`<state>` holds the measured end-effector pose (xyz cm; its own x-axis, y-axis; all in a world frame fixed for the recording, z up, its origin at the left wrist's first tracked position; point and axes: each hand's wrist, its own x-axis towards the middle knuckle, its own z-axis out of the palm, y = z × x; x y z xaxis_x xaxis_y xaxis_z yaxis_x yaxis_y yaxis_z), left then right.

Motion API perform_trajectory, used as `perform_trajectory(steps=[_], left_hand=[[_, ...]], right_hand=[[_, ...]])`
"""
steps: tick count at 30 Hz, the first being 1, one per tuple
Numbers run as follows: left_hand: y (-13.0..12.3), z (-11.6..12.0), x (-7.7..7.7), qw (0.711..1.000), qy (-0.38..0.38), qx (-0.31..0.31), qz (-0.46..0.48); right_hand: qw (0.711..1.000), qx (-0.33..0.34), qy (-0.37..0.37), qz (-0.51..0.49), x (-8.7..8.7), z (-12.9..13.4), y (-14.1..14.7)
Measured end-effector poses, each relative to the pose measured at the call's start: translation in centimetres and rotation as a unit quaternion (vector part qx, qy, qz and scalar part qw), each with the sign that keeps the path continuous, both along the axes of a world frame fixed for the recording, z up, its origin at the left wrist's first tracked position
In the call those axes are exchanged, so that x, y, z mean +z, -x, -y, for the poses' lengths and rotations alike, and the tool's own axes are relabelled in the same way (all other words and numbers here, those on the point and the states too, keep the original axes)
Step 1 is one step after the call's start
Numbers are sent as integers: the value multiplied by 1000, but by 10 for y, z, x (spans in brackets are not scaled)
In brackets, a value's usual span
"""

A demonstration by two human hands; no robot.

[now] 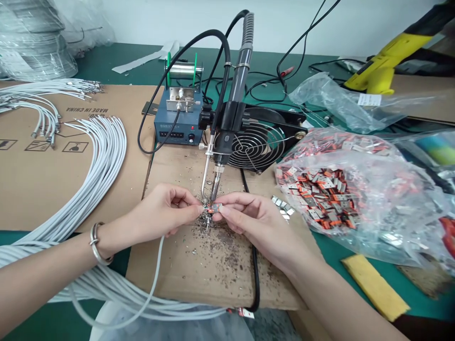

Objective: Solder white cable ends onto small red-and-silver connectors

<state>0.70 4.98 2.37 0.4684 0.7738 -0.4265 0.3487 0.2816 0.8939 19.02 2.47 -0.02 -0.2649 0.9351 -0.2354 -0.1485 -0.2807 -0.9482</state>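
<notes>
My left hand [170, 210] pinches the end of a white cable [155, 274], which loops down below the wrist. Between the thumb and fingers of my right hand [250, 215] is a small silver-and-orange USB connector [215, 207]. The cable end and the connector meet right under the tip of a clamped soldering iron [214, 187]; whether the tip touches them I cannot tell. A thin metal solder-feed tube [206, 170] comes down beside the iron. Dark solder bits [227, 251] litter the cardboard mat [170, 279] beneath my hands.
Behind stand a blue solder feeder [179, 121] with a solder reel [182, 71] and a round fan [254, 144]. White cable bundles [110, 166] lie left. To the right are a plastic bag of orange connectors [327, 194], loose metal pieces [282, 206], a yellow sponge [375, 286] and a yellow tool [387, 61].
</notes>
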Motion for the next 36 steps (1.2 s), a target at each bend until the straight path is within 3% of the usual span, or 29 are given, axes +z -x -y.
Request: perform_trajectory(steps=[24, 36], left_hand=[[0, 3, 0, 1000, -5, 3, -7], [1, 3, -1, 1000, -2, 4, 4]], right_hand=[[999, 3, 0, 33, 2, 0, 0], [1000, 15, -12, 4, 1, 0, -2]])
